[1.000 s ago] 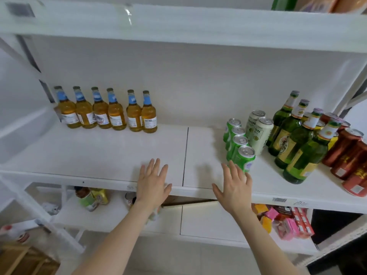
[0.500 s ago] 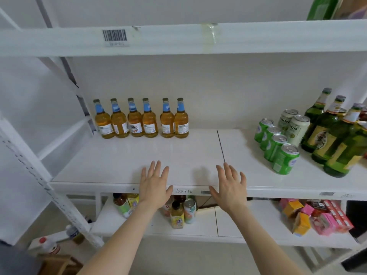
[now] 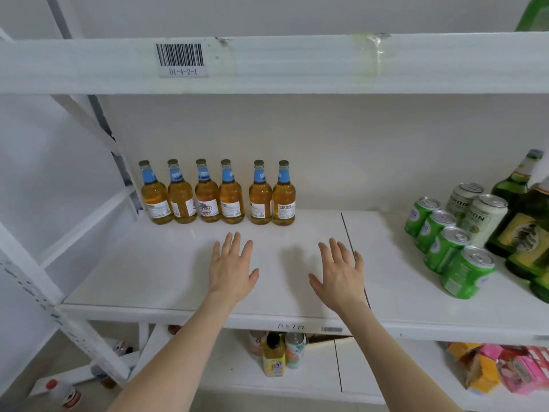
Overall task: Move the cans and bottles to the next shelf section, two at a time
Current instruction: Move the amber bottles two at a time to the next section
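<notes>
Left hand [image 3: 231, 269] is reaching out flat over the shelf [image 3: 148, 278], palm down, fingers straight and slightly fanned, holding nothing. Right hand [image 3: 338, 275] is lying the same way just beside it, thumb spread toward the left one, also gripping nothing. I cannot tell whether either palm is touching the board. My right little finger is crossing the dark seam [image 3: 344, 224] that is dividing the two shelf sections.

Ahead of my left fingertips, six amber bottles [image 3: 217, 193] with blue neck labels are standing upright in a row at the back of the left section, near the wall: four close together, a small gap, then two.

Right of the seam, well apart from my right hand, four green cans [image 3: 445, 242] are standing in a line running front to back. Two pale cans [image 3: 475, 212] are standing just beside them, and green glass bottles [image 3: 523, 221] are crowding the right edge of view, partly cut off.

Overhead, a white beam is carrying a barcode label [image 3: 180, 56] reading D1-4-2-1. On the lower shelf, a yellow bottle [image 3: 274, 356] and a patterned can [image 3: 295, 349] are standing side by side, with pink and orange cartons [image 3: 505, 370] sitting far right
</notes>
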### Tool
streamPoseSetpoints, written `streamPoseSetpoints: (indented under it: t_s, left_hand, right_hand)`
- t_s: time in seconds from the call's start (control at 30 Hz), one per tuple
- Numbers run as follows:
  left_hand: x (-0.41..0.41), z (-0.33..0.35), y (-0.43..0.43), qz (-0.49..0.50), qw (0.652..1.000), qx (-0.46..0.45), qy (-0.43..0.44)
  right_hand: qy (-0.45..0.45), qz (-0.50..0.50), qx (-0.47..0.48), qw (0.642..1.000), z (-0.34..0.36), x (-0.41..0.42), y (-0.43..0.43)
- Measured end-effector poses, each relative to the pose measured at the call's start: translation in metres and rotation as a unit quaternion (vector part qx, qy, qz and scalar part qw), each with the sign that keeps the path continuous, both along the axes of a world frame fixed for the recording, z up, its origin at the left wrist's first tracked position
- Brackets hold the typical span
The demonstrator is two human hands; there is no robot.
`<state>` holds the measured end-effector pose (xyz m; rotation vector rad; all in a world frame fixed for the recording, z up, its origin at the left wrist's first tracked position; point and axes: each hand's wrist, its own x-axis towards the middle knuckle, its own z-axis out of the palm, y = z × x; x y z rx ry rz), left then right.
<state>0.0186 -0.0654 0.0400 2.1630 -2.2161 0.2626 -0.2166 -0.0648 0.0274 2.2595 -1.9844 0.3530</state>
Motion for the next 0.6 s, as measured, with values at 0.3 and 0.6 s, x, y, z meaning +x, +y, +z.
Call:
streamPoseSetpoints:
  t_s: [0.3,0.6]
  left_hand:
    - [0.012,0.0,-0.091,0.009,0.996,-0.042,0.077]
    - [0.02,-0.028,-0.174,-0.024,0.922,-0.04,0.383]
  right_hand:
    - [0.011,0.016,0.006,1.0,0.02,0.018,-0.098]
    - [-0.132,0.031,0.009,0.991,0.007,0.041,-0.199]
